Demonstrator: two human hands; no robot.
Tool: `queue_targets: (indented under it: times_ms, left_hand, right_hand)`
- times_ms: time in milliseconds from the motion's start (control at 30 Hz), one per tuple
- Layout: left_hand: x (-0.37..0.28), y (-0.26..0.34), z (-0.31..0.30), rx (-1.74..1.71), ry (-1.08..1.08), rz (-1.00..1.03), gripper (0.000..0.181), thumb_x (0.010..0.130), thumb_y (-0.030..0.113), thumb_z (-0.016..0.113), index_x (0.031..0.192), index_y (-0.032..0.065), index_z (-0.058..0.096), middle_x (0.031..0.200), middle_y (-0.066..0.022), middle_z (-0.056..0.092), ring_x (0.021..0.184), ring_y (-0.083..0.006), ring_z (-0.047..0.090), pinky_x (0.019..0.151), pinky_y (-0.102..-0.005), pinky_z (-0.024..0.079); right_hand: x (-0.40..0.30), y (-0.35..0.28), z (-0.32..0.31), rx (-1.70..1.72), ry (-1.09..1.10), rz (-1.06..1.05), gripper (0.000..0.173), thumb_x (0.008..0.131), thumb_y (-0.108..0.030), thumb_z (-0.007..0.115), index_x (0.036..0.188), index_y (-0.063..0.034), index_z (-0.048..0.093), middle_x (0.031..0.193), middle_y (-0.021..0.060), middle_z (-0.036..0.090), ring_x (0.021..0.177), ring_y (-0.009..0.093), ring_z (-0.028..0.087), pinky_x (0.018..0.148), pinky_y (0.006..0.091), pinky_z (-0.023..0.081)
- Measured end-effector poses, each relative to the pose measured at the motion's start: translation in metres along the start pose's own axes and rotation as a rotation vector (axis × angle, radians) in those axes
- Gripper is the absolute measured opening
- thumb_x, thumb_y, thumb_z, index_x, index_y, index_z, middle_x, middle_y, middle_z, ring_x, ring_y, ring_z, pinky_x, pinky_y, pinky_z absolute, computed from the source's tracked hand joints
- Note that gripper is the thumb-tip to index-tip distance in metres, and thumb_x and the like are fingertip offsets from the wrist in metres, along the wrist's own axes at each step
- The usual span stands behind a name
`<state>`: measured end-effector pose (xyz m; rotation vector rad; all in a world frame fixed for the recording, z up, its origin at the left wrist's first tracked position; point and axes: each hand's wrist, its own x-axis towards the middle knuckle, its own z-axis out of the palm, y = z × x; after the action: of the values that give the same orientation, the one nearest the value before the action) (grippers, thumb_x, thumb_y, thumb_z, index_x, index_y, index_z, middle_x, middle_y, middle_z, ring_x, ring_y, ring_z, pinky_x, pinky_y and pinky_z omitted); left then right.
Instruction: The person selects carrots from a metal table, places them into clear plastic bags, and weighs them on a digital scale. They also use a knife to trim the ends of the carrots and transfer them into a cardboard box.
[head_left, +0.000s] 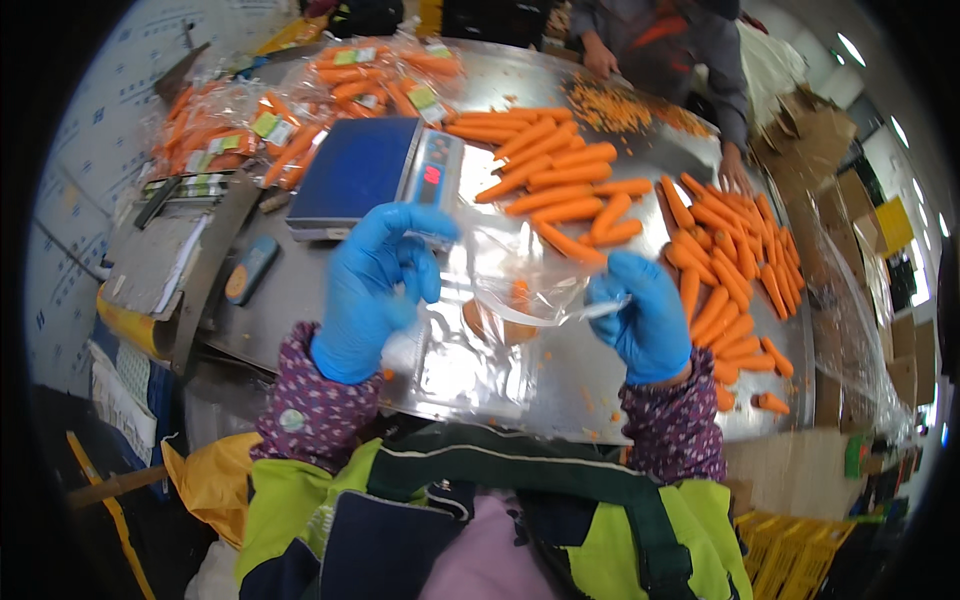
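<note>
My right hand (637, 319), in a blue glove, pinches the rim of a clear plastic bag (540, 296) over the metal table. My left hand (382, 289), gloved alike, is raised left of the bag with curled fingers; it is slightly blurred, and whether it grips anything is unclear. Beyond it stands a digital scale (356, 172) with a blue platform and a lit red display. Loose carrots (570, 176) lie in a pile behind the bag, and another carrot heap (731, 262) is right of my right hand. An orange piece shows through or beneath the bag.
Bagged, labelled carrots (352, 79) lie at the back left. A blue-grey handheld device (251, 270) and a yellow-based bag sealer or cutter (150, 292) are at left. Across the metal table (300, 330), a co-worker's hand (733, 171) touches carrots near orange scraps (607, 105).
</note>
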<state>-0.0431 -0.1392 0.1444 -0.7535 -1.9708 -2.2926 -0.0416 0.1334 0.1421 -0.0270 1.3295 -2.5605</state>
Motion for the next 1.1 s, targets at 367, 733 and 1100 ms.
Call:
queue_targets:
  times_ms: [367, 733, 1100]
  left_hand:
    - [0.044, -0.050, 0.003, 0.000, 0.108, -0.390, 0.019, 0.084, 0.022, 0.064, 0.078, 0.0047, 0.062, 0.062, -0.0040, 0.057, 0.053, -0.0101, 0.052, 0.049, -0.0255, 0.042]
    - [0.240, -0.002, -0.221, -0.265, 0.685, 0.087, 0.027, 0.095, 0.027, 0.048, 0.078, 0.0083, 0.057, 0.068, -0.0017, 0.056, 0.061, -0.0144, 0.057, 0.062, -0.0278, 0.050]
    - [0.256, -0.139, -0.448, -0.549, 1.049, -0.071, 0.054, 0.096, 0.034, 0.042, 0.137, 0.0009, 0.031, 0.136, -0.0186, 0.040, 0.117, -0.0346, 0.049, 0.099, -0.0391, 0.044]
  right_hand:
    - [0.041, 0.013, 0.031, -0.229, -0.243, -0.127, 0.037, 0.096, -0.031, 0.047, 0.109, 0.0024, 0.055, 0.091, 0.0161, 0.063, 0.069, 0.017, 0.059, 0.062, 0.0272, 0.049]
    - [0.048, 0.059, -0.085, -0.259, 0.259, 0.101, 0.023, 0.093, -0.014, 0.050, 0.103, 0.0026, 0.061, 0.085, 0.0137, 0.066, 0.066, 0.018, 0.061, 0.060, 0.0261, 0.050]
    - [0.037, 0.083, -0.123, -0.225, 0.382, 0.206, 0.023, 0.092, -0.015, 0.051, 0.106, 0.0015, 0.060, 0.088, 0.0111, 0.066, 0.071, 0.016, 0.061, 0.065, 0.0259, 0.050]
